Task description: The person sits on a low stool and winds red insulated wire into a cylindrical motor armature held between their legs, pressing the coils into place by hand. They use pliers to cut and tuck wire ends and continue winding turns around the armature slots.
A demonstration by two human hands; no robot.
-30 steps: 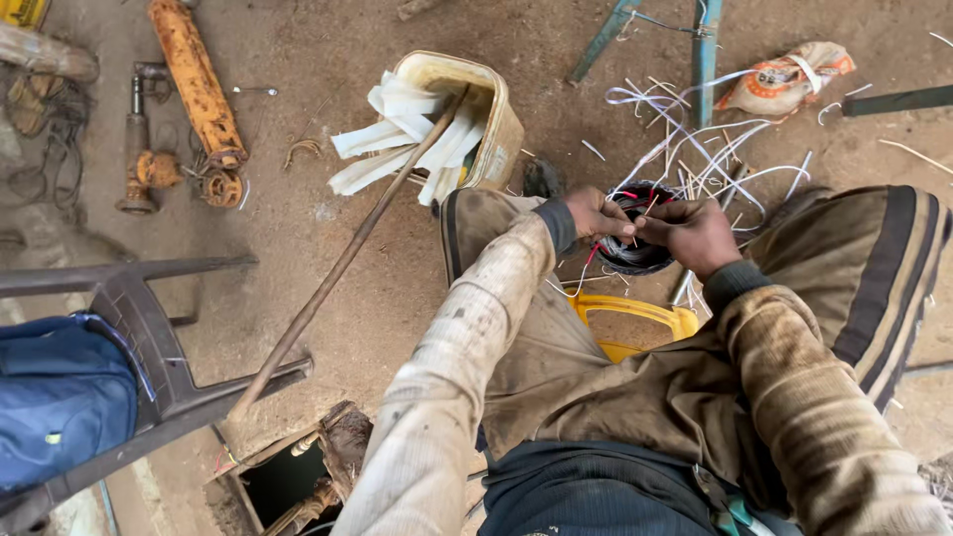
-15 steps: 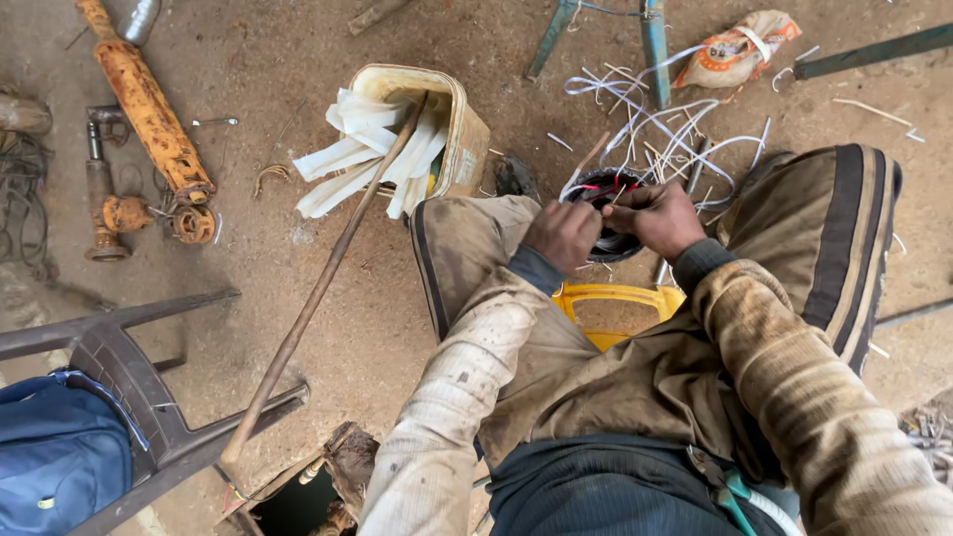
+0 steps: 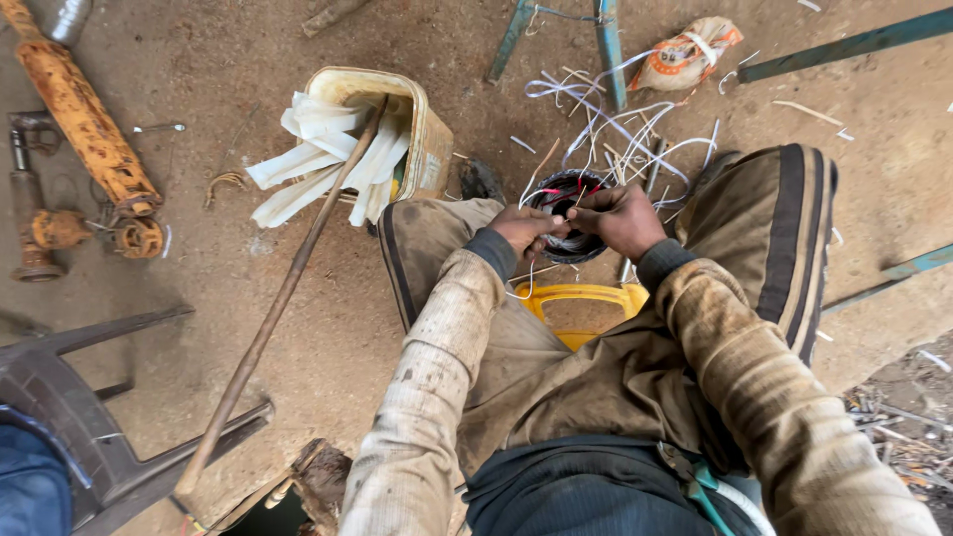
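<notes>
Both hands' fingers pinch the dark round coil, apparently wound with red and white wires.

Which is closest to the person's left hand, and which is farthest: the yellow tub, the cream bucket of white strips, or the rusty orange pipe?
From the left hand:
1. Yellow tub, just below, between the knees.
2. Cream bucket holding white strips, up and to the left.
3. Rusty orange pipe, far left on the ground.

1. A round coil is gripped between the left hand and the right hand, above a tub between the knees.
2. Loose strips are scattered beyond the coil.
3. A can stuffed with strips is set left, a rod leaned in it.
</notes>
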